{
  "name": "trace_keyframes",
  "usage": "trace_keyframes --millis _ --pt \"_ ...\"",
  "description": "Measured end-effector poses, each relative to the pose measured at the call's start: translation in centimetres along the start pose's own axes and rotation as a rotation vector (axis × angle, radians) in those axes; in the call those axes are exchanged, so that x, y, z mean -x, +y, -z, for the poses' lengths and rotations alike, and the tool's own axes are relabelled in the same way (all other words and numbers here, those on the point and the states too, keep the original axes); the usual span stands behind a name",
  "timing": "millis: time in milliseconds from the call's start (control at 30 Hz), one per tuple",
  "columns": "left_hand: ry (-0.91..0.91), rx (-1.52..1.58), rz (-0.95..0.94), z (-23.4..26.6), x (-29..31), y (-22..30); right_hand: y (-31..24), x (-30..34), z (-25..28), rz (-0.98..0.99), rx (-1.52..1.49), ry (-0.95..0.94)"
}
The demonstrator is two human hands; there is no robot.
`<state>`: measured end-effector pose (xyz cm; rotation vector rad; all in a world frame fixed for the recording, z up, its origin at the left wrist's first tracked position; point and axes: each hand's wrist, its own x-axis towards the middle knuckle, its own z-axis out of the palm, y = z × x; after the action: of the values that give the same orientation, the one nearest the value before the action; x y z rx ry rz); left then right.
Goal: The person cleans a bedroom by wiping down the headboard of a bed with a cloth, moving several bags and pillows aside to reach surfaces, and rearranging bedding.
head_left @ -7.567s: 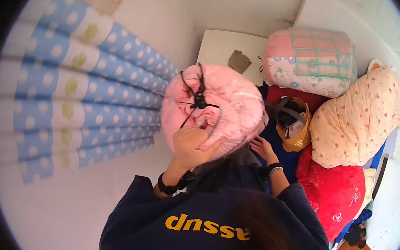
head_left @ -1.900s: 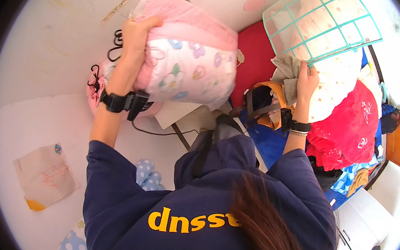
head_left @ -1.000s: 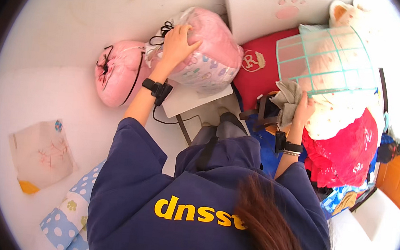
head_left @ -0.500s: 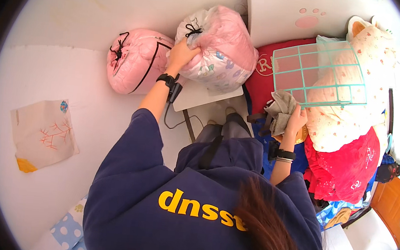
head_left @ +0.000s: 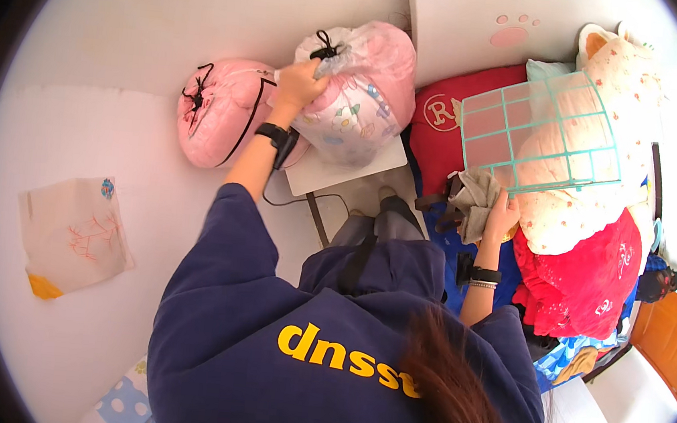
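Note:
My left hand (head_left: 301,84) is closed on the neck of a clear, flower-printed drawstring bag (head_left: 354,120) stuffed with something pink and puffy. It rests at the far edge of a small white tabletop (head_left: 342,168). A second pink drawstring bag (head_left: 222,117), with black cord and trim, lies against it on the left. My right hand (head_left: 502,216) is closed around a bunched grey cloth (head_left: 475,199). Beside these fingers is the near edge of a see-through panel with teal grid lines (head_left: 549,145); whether they also grip it I cannot tell.
A dark red cushion (head_left: 435,115), a cream printed quilt (head_left: 556,214) with an eared top and a bright red plush bundle (head_left: 583,273) are piled on the right. White walls enclose the left, with a paper drawing (head_left: 79,233). An orange wooden cabinet (head_left: 669,341) stands at the far right.
My left hand has pulled the flower-printed bag slightly left, and its neck now stands more upright. My right hand and the grey cloth have hardly moved.

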<state>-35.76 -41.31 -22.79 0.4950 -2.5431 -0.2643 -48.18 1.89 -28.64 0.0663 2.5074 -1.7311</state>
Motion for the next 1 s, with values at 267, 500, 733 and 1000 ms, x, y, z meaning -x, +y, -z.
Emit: trace_keyframes --millis 267,500,733,1000 --pt "-0.156 -0.035 0.233 -0.6 0.8 -0.5 -1.3 2.2 -2.1 -0.016 -0.16 -0.148" --pt "0.216 -0.184 0.279 7.6 2.9 -3.4 -1.7 1.9 -4.0 -0.006 -0.105 -0.212" --pt "0.056 -0.645 0.531 13.6 8.8 -6.5 -1.4 2.0 -5.8 -0.047 -0.245 -0.329" --pt "-0.143 -0.267 0.686 11.1 7.3 -7.0 -2.5 1.5 -13.5 0.189 0.022 -0.562"
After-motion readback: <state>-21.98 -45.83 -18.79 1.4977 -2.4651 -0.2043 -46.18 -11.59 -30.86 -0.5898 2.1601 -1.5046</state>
